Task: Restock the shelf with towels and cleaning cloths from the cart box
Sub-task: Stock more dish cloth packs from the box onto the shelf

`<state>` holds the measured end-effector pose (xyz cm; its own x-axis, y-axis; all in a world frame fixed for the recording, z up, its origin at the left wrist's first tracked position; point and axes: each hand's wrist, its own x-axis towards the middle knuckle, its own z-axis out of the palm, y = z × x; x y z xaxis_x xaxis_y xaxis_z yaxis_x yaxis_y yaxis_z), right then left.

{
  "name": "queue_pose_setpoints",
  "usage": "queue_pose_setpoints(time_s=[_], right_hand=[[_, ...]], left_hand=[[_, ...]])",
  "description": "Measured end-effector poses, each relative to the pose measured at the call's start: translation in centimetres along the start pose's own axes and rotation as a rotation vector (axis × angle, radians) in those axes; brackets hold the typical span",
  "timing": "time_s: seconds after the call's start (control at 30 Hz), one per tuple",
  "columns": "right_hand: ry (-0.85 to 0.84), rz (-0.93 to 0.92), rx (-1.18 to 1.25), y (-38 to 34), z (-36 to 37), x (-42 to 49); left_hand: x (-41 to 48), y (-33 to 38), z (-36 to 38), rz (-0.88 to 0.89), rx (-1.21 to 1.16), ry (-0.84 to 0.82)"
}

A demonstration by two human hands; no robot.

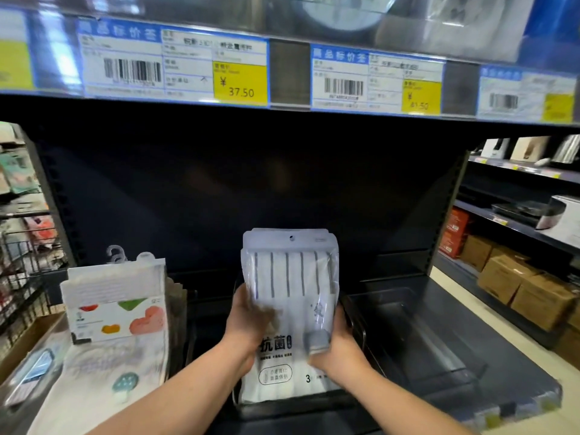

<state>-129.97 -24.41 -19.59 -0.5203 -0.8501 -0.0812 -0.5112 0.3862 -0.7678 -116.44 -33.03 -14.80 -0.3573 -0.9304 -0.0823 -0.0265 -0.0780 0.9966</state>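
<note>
A clear-fronted pack of white towels with grey stripes (290, 277) stands upright at the middle of the dark shelf (470, 328). My left hand (248, 318) grips its left edge. My right hand (339, 346) holds its right side, thumb across the front. The pack's bottom sits inside a black wire-edged tray (361, 334). To the left stand packs of cleaning cloths with fruit-shaped prints (116, 306), hooks on top. More cloth packs (103, 372) lie flat at lower left; whether they rest in the cart box I cannot tell.
Price labels (175, 61) line the upper shelf edge overhead. A clear plastic divider tray (417, 334) sits right of the towel pack. Wire racks (22, 277) with goods are at far left. Brown cardboard boxes (527, 284) and appliances fill the aisle shelves at right.
</note>
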Motion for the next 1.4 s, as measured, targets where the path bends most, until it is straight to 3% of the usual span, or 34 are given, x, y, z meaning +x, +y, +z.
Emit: queue_pose_setpoints(time_s=[0.27,0.43,0.63,0.77,0.93,1.1,1.4], right_hand=[[0.121,0.021,-0.057,-0.6,0.6,2.0],[-0.029,0.094,-0.160,0.1,1.0,1.2],[-0.009,0.141,-0.209,0.1,0.7,0.3],[-0.001,0.050,-0.208,-1.0,-0.5,-0.4],[-0.005,-0.217,-0.504,-3.5,-3.0,-2.0],[0.005,-0.392,-0.850,-5.8,-4.6,-2.9],[-0.058,-0.504,-0.807,-9.3,-0.9,-4.9]], left_hand=[[1.4,0.7,-0.1,0.038,-0.025,-0.010],[1.5,-0.8,0.1,-0.056,0.172,0.051],[0.7,-0.3,0.6,-0.059,0.263,0.066],[-0.4,0.6,1.2,0.003,0.533,0.067],[-2.0,1.7,0.7,0.216,0.888,0.012],[-4.1,2.1,-2.5,0.421,1.483,0.048],[-8.7,2.6,-8.5,0.261,1.661,0.123]])
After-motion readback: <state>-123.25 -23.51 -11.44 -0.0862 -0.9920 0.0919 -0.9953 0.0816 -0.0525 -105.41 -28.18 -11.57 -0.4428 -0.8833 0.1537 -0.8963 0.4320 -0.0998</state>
